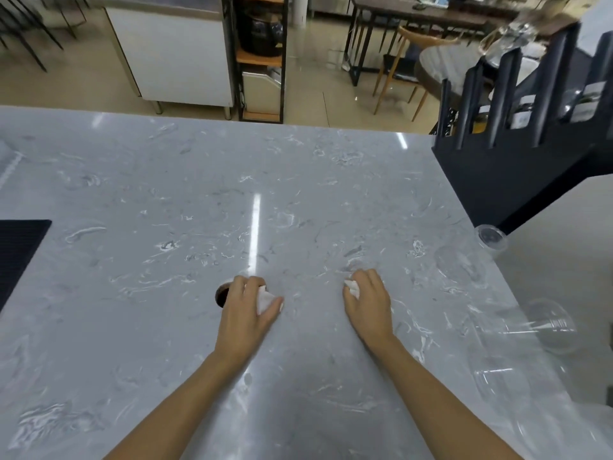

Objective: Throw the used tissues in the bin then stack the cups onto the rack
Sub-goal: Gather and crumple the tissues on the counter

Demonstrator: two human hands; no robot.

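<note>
My left hand (pixel 247 307) is closed around a crumpled white tissue (pixel 266 299) and sits right beside a round hole in the counter (pixel 221 293), the bin opening. My right hand (pixel 368 298) grips a second white tissue (pixel 352 287) a little to the right. Clear plastic cups lie along the counter's right side: one upright near the edge (pixel 491 240), one on its side (pixel 547 327), another lower down (pixel 497 383). The dark cup rack (pixel 517 161) stands at the back right corner.
The grey marble counter (pixel 199 194) fills the view. A black ribbed mat (pixel 16 250) lies at the left edge. Beyond the counter are a white cabinet (pixel 172 51), a shelf unit (pixel 262 58), chairs and tables.
</note>
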